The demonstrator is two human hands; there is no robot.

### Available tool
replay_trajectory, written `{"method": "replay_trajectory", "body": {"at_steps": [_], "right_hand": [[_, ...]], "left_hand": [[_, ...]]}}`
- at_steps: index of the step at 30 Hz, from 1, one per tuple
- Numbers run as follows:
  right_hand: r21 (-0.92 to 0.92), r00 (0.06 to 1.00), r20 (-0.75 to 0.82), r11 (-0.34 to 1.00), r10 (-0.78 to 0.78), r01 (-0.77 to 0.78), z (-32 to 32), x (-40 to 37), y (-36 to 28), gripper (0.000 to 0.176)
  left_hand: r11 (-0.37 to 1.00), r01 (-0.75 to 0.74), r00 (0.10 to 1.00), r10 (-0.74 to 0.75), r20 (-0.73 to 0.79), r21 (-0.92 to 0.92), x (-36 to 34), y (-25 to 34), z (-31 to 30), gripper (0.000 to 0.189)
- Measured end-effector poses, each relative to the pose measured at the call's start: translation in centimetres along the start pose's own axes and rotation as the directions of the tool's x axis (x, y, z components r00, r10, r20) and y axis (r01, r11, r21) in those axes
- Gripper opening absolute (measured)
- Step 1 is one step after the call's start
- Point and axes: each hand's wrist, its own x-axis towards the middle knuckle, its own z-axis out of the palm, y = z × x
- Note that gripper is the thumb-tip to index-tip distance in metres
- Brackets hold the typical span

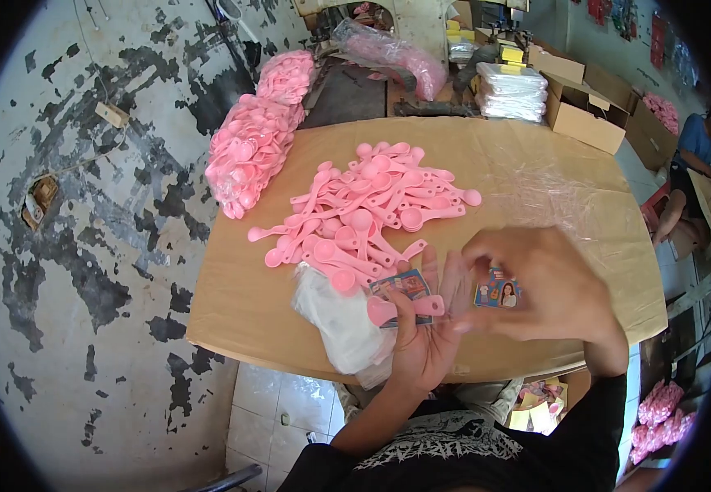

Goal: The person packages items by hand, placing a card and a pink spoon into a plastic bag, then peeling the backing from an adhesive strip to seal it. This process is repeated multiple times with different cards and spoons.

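Note:
My left hand (427,353), palm up, has its thumb over a pink plastic measuring spoon (384,311) and a small printed card or stack of cards (404,284) beneath it. To its right, my right hand (552,283) is curled and slightly blurred, with a small printed picture card (498,293) at its fingers. The hands are close together above the table's near side. Just beyond them lies a loose heap of pink measuring spoons (372,193). A pile of thin clear plastic bags (335,320) rests left of my left hand, partly under the heap's edge.
Bagged pink spoons (249,148) stand at the table's (240,303) left edge. Clear plastic scraps (548,197) lie on the right. Behind are stacked packets (511,90), cardboard boxes (585,119) and a machine (404,25). Another person (691,164) sits at far right.

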Motion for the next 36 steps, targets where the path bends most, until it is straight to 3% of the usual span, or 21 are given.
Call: {"method": "replay_trajectory", "body": {"at_steps": [1, 3, 5, 7, 9, 10, 12, 14, 16, 17, 19, 21, 24, 25, 28, 31, 34, 36], "right_hand": [[0.012, 0.998, 0.045, 0.999, 0.041, -0.041, 0.8, -0.2, 0.4, 0.033], [0.084, 0.999, -0.004, 0.995, 0.052, -0.051, 1.4, -0.2, 1.0, 0.025], [0.2, 0.992, -0.106, 0.979, 0.064, -0.042, 1.0, -0.1, 1.0, 0.018], [0.34, 0.96, -0.264, 0.94, 0.097, -0.001, -1.2, 0.2, 0.7, 0.013], [0.249, 0.956, -0.28, 0.968, 0.091, -0.02, -2.4, 0.4, 1.2, 0.014], [0.205, 0.952, -0.292, 0.978, 0.091, -0.031, -2.5, 0.4, 1.4, 0.015], [0.303, 0.975, -0.162, 0.948, 0.154, -0.099, -1.8, 0.3, 1.8, 0.015], [0.34, 0.987, -0.086, 0.935, 0.138, -0.101, -0.7, 0.6, 2.3, 0.015], [0.332, 0.995, -0.072, 0.943, 0.062, -0.035, 0.5, 1.2, 3.0, 0.016], [0.317, 0.989, -0.145, 0.948, 0.036, 0.012, 0.8, 1.4, 3.9, 0.011], [0.272, 0.945, -0.326, 0.956, -0.019, 0.113, 1.4, 2.2, 5.4, 0.02], [0.367, 0.973, -0.225, 0.93, 0.048, 0.039, 0.9, 1.3, 6.0, 0.035], [0.49, 0.993, 0.049, 0.864, 0.105, -0.116, 1.5, 0.0, 6.4, 0.034], [0.5, 0.996, -0.008, 0.863, 0.091, -0.075, 2.1, -0.3, 6.8, 0.032], [0.405, 0.958, 0.192, 0.871, 0.215, -0.277, 1.2, -0.5, 6.0, 0.028], [0.151, 0.992, -0.129, 0.988, -0.003, 0.023, 2.6, -0.5, 6.6, 0.028], [-0.233, 0.939, -0.231, 0.952, -0.255, 0.201, 2.5, -0.2, 7.0, 0.02], [-0.201, 0.949, -0.188, 0.956, -0.251, 0.213, 3.0, -0.5, 7.0, 0.019]], "left_hand": [[0.993, -0.029, 1.0, 0.03, -0.004, 0.111, 0.3, -0.2, 0.2, 0.056], [0.987, 0.06, 0.994, -0.046, 0.095, -0.152, 0.8, -0.9, -1.0, 0.071], [0.991, 0.076, 0.991, -0.063, 0.118, -0.109, 0.9, -1.4, -1.5, 0.085], [0.973, 0.028, 0.997, -0.044, 0.064, 0.231, 0.8, -1.9, -1.4, 0.096], [0.859, -0.11, 0.992, 0.064, 0.108, 0.5, 0.7, -1.4, -2.8, 0.096], [0.765, -0.173, 0.984, 0.107, 0.144, 0.62, 0.7, -1.1, -3.1, 0.096], [0.272, -0.401, 0.914, 0.176, 0.365, 0.874, 0.9, -0.9, -2.0, 0.089], [-0.166, -0.396, 0.909, 0.067, 0.412, 0.903, 1.1, -0.2, -0.4, 0.078], [-0.461, -0.224, 0.974, -0.071, 0.216, 0.859, 0.5, 0.5, 0.4, 0.063], [-0.261, -0.154, 0.988, -0.021, 0.154, 0.953, 0.4, 0.5, 0.3, 0.055], [0.171, -0.017, 1.0, 0.028, 0.012, 0.985, 0.1, 0.5, 0.1, 0.04], [0.15, -0.041, 0.999, -0.019, 0.044, 0.988, -0.5, 0.7, 0.4, 0.036], [0.083, 0.017, 0.996, -0.086, -0.009, 0.996, -1.0, 0.9, 2.0, 0.033], [0.054, 0.05, 0.994, -0.101, -0.044, 0.997, -1.1, 0.9, 2.2, 0.032], [0.05, -0.025, 0.999, 0.038, 0.023, 0.998, 0.3, 0.7, 1.9, 0.034], [-0.03, -0.046, 0.99, 0.135, 0.049, 0.999, 0.5, 0.6, 1.3, 0.035], [-0.091, -0.033, 0.986, 0.161, 0.048, 0.995, 0.6, 0.3, 1.4, 0.037], [-0.133, -0.038, 0.987, 0.152, 0.058, 0.99, 0.5, 0.2, 1.3, 0.038]]}}
